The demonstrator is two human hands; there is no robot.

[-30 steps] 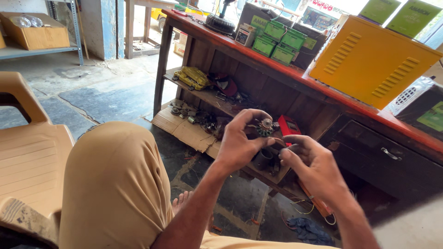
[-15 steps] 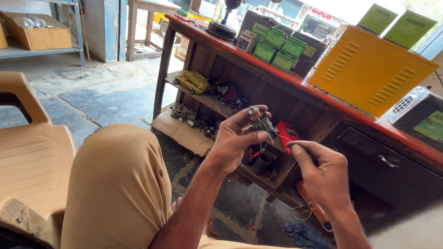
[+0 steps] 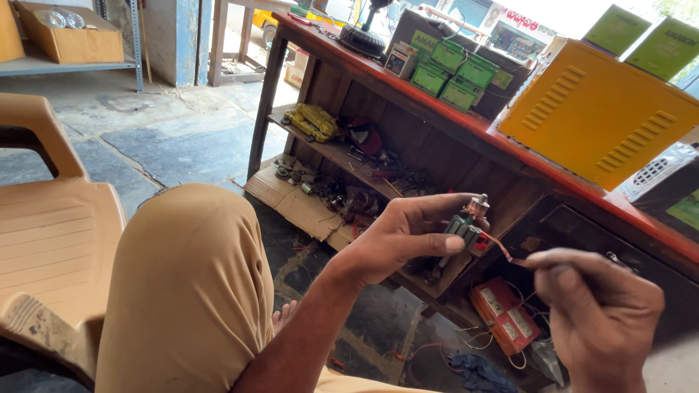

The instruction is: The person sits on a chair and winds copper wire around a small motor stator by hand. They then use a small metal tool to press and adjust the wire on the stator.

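My left hand (image 3: 397, 236) grips a small motor armature (image 3: 466, 224) with a metal shaft tip and dark windings, held up in front of the wooden bench. A thin reddish wire (image 3: 502, 249) runs from it to my right hand (image 3: 601, 306), whose fingertips pinch the wire's end. The two hands are about a hand's width apart, the wire stretched between them. My bent knee in tan trousers (image 3: 182, 284) fills the lower left.
A red-topped wooden bench (image 3: 437, 109) carries green boxes (image 3: 455, 73), a yellow vented metal case (image 3: 597, 116) and a black fan. Its lower shelf (image 3: 328, 149) holds tools and parts. A tan plastic chair (image 3: 51, 233) stands left. Red circuit boards (image 3: 506, 316) and wires lie on the floor.
My hands have drawn apart: the right hand moved down and right, pulling a wire out from the armature, while the left hand turned and raised the part.
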